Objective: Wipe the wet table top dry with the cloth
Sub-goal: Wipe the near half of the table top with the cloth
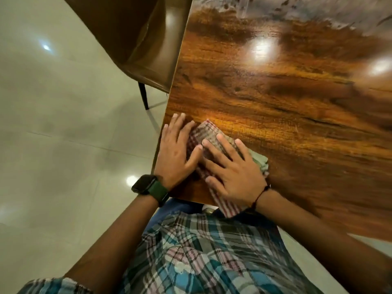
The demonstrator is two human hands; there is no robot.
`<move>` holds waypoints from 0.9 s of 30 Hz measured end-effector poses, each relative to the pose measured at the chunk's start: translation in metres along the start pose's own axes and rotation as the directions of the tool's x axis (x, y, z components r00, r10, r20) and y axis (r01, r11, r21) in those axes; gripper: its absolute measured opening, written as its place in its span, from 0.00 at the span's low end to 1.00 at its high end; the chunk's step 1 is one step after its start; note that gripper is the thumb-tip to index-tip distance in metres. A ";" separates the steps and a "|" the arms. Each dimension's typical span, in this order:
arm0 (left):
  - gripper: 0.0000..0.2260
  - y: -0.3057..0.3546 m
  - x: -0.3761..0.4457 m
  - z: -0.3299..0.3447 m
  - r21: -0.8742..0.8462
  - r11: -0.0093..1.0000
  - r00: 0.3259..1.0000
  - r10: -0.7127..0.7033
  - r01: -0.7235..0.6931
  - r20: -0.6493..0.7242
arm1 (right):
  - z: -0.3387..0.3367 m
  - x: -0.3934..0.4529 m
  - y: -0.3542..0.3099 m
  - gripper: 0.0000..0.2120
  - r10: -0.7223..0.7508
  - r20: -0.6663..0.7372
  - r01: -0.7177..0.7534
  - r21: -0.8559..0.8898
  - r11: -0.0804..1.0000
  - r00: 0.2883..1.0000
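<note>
A glossy brown wooden table top fills the right of the head view. A checked red-and-grey cloth lies flat at the table's near left corner, one end hanging over the near edge. My left hand, with a dark watch on the wrist, rests flat with fingers spread, partly on the cloth's left side and partly on the wood. My right hand presses flat on top of the cloth, fingers spread. At the far end a pale film with droplets covers the wood.
A brown chair stands at the table's left side, its dark leg on the pale tiled floor. The table's left edge runs just beside my left hand. My checked shirt fills the bottom of the view.
</note>
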State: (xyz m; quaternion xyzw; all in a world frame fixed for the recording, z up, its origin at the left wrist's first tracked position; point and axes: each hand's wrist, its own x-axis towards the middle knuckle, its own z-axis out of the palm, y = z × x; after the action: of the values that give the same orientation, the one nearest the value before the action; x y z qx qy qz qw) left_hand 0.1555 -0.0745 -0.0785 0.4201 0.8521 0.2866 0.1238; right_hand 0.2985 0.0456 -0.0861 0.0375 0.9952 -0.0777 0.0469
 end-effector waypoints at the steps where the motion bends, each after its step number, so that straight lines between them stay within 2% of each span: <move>1: 0.29 -0.001 -0.001 0.005 0.085 0.995 0.998 0.047 -0.050 0.033 | -0.002 0.004 0.014 0.26 0.024 -0.001 -0.024 -0.014 1.000 1.000; 3: 0.30 -0.002 -0.002 0.012 0.226 0.968 0.991 0.085 -0.107 0.105 | -0.008 0.015 0.047 0.27 0.217 0.002 -0.217 -0.009 0.976 0.976; 5: 0.31 0.000 0.000 0.016 0.310 0.943 0.987 0.083 -0.124 0.141 | -0.014 0.024 0.075 0.27 0.467 0.008 -0.467 0.003 0.884 0.884; 7: 0.31 0.002 0.002 0.016 0.310 0.945 0.989 0.065 -0.105 0.136 | -0.015 0.027 0.073 0.29 0.589 -0.014 -0.589 0.008 0.808 0.808; 9: 0.31 0.004 0.004 0.016 0.266 0.960 0.991 0.052 -0.083 0.120 | -0.010 0.023 0.040 0.30 0.601 -0.027 -0.602 -0.006 0.799 0.798; 13: 0.29 0.011 0.008 0.018 0.168 0.981 0.994 0.080 -0.092 0.079 | 0.004 -0.003 -0.036 0.29 0.437 -0.048 -0.437 0.016 0.899 0.898; 16: 0.27 0.022 0.014 0.022 0.097 0.985 0.987 0.136 -0.144 0.087 | 0.005 -0.011 -0.026 0.26 0.359 -0.062 -0.357 0.038 0.933 0.931; 18: 0.26 0.033 0.018 0.028 0.100 0.967 0.967 0.220 -0.233 0.126 | 0.006 -0.027 -0.005 0.25 0.387 -0.039 -0.386 0.026 0.922 0.921; 20: 0.26 0.042 0.021 0.037 0.126 0.944 0.941 0.280 -0.306 0.191 | 0.006 -0.058 0.024 0.25 0.557 -0.030 -0.557 0.010 0.830 0.830; 23: 0.27 0.046 0.021 0.045 0.212 0.904 0.906 0.304 -0.372 0.294 | -0.002 -0.118 0.087 0.28 0.823 -0.023 -0.823 0.025 0.568 0.567; 25: 0.27 0.046 0.022 0.045 0.229 0.898 0.904 0.301 -0.376 0.303 | -0.012 -0.146 0.121 0.30 0.916 0.036 -0.915 0.067 0.397 0.400; 27: 0.27 0.047 0.023 0.044 0.209 0.907 0.910 0.303 -0.367 0.283 | -0.014 -0.145 0.125 0.30 0.952 0.040 -0.950 0.091 0.300 0.304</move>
State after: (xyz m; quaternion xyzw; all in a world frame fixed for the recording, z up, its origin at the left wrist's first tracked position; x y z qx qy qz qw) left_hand 0.1918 -0.0167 -0.0855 0.6054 0.7748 0.1366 0.1205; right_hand 0.4517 0.1616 -0.0773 0.6203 0.7768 -0.0828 0.0709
